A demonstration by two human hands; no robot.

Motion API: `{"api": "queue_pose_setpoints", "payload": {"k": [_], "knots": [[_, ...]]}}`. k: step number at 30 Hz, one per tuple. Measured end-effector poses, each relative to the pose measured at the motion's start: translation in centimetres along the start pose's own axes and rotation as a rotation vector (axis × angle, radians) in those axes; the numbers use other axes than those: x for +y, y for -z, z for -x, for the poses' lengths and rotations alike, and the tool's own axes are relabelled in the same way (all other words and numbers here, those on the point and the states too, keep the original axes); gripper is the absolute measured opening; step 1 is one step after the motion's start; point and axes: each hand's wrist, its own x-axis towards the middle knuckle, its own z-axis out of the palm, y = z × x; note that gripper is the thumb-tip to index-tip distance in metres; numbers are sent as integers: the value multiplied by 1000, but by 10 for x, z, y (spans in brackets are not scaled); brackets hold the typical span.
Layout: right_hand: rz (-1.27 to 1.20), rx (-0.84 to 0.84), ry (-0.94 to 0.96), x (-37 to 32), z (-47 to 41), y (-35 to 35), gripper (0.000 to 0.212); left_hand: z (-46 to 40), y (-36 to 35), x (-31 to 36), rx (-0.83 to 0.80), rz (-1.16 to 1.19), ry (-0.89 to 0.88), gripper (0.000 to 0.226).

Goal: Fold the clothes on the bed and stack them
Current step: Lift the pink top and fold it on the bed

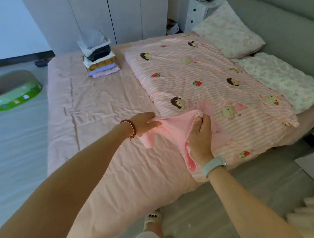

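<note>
A big bed (101, 107) with a pale pink sheet fills the room. A grey padded headboard (277, 20) stands at its far right side. White wardrobe doors (112, 16) stand behind the far edge of the bed. A small white drawer unit (195, 13) sits in the corner by the headboard. The floor (15, 143) is light grey. A green and brown tub (12, 89) sits on the floor left of the bed. The light is soft and dim.

Dim, soft daylight; weak shadows; bluish cast; wide-angle bending at edges; slight overall softness.
</note>
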Motion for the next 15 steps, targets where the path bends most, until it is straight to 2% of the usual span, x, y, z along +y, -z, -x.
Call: {"api": "queue_pose_setpoints", "payload": {"k": [5, 7, 9, 12, 15], "knots": [[88, -279, 11, -3, 38, -56, 5, 55, 38, -66, 154, 89, -11, 9], [141, -388, -10, -8, 50, -85, 13, 72, 56, -93, 172, 89, 27, 17], [206, -445, -13, -16, 65, -117, 5, 88, 72, -121, 184, 79, 71, 20], [251, -331, 14, -26, 86, -164, 16, 113, 95, -170, 136, 3, 112, 23], [237, -250, -46, -40, 104, -208, 10, 141, 117, -225, 92, -83, 164, 24]]}}
